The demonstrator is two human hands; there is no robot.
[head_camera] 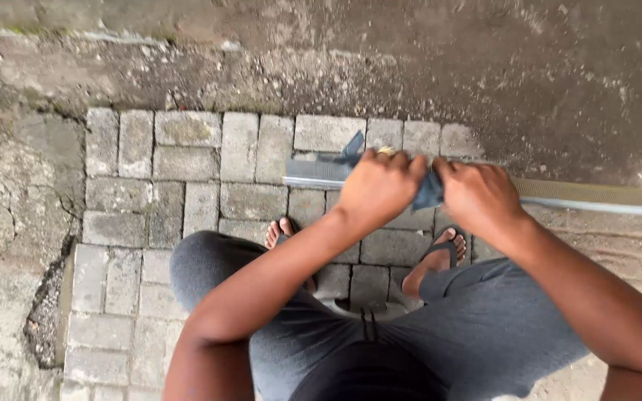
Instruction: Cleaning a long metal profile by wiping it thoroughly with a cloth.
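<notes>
Knees [209,267] bent; both hands [425,189] clamped on cloth [429,194] around metal strip [596,197], paving edge [261,122] beyond.

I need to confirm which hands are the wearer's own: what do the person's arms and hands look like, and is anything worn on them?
Both arms are bare from the upper arm down: no sleeves, gloves or watch show. The left hand carries what looks like a small yellowish ring on one finger; it is too small to be sure. The right hand shows nothing worn.

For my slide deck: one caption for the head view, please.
Both hands, left hand and right hand, grip a blue-grey cloth on a long metal strip above paving bricks.
</notes>
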